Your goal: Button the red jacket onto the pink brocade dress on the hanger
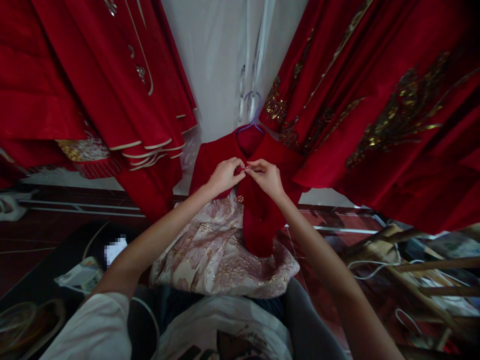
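Note:
A red jacket (258, 225) hangs in front of me from a purple hanger (256, 117), its collar at the top. My left hand (226, 176) is closed in a pinch on the jacket's front edge, just below the collar. Fingertip to fingertip with it, my right hand (265, 176) pinches the same front, at a small ornate button (249, 167). Exactly how the button sits between the fingers is hidden. Lower on the front shows a second flower-like button (240, 198). Shiny pale pink brocade cloth (225, 250) lies beneath the jacket, over my lap.
Red garments (112, 90) with pale piping hang at left, and red garments with gold sequins (397, 110) at right. A white cabinet (213, 60) stands behind. At lower left is a dark surface (41, 270) bearing a small packet (80, 275); a wooden rack (423, 292) stands at right.

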A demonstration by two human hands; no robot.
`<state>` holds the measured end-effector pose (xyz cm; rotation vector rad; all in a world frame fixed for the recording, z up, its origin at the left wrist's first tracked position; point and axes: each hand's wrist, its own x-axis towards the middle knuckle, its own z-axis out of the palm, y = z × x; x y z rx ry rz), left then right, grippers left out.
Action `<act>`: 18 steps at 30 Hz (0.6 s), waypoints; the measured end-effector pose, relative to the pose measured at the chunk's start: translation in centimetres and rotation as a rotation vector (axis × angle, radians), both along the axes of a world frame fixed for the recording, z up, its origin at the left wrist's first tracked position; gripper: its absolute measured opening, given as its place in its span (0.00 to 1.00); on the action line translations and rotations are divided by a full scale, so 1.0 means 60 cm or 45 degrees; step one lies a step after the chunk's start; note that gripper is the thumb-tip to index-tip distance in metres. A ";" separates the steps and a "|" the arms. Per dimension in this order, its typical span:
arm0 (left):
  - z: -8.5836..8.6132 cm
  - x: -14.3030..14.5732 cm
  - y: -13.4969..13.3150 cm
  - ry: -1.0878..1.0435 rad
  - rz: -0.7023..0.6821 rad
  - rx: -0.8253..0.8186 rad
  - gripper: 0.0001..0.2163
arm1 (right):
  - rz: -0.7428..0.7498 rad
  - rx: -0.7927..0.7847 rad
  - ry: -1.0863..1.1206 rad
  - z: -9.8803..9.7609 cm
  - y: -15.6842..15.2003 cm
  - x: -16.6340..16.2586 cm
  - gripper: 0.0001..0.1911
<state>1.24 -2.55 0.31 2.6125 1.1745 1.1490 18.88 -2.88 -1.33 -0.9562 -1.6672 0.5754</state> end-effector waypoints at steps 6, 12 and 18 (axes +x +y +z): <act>0.001 -0.003 0.005 0.023 -0.115 -0.042 0.03 | -0.003 -0.042 -0.020 -0.005 0.007 0.000 0.11; -0.062 0.010 0.016 -0.258 -0.180 -0.109 0.18 | -0.054 0.089 -0.026 -0.049 -0.026 -0.026 0.30; -0.128 -0.012 -0.011 -0.058 -0.035 -0.201 0.32 | -0.180 0.227 -0.508 -0.121 -0.060 -0.039 0.45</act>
